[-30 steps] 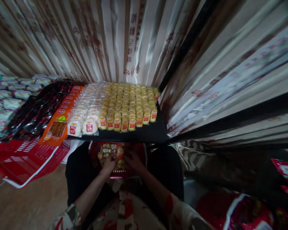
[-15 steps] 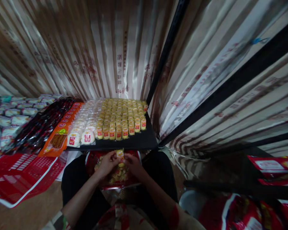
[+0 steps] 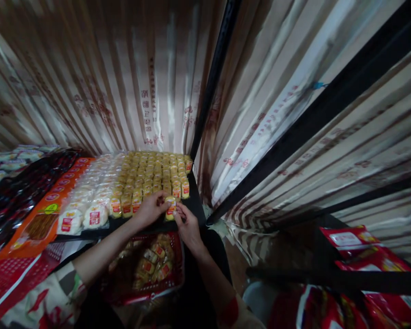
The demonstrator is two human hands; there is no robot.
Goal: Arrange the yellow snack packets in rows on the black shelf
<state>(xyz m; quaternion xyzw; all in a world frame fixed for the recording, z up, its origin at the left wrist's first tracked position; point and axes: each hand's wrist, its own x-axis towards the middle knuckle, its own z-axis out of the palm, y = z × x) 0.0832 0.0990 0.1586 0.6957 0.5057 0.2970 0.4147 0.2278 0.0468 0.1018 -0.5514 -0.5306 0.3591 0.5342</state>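
Between my two hands, at the front of the black shelf [image 3: 195, 208], is a small yellow wrapped snack cake [image 3: 171, 209] with a red label. My left hand [image 3: 154, 206] pinches its left side, and the fingers of my right hand [image 3: 188, 224] grip its right side. Just behind stand packed rows of the same yellow cakes [image 3: 150, 169], labels facing me. A red plastic basket [image 3: 182, 265] below the shelf edge holds more of these cakes, lying loose.
Left of the rows lie white wrapped cakes [image 3: 96, 215], an orange snack bag [image 3: 44, 224] and dark glossy packets [image 3: 23, 187]. A pleated curtain [image 3: 123, 91] hangs behind, with a black post [image 3: 212, 82]. Red packages [image 3: 349, 237] are at the lower right.
Both hands have moved the yellow cake up from over the basket to the front of the rows on the shelf. The view has shifted right, and more of the basket shows.
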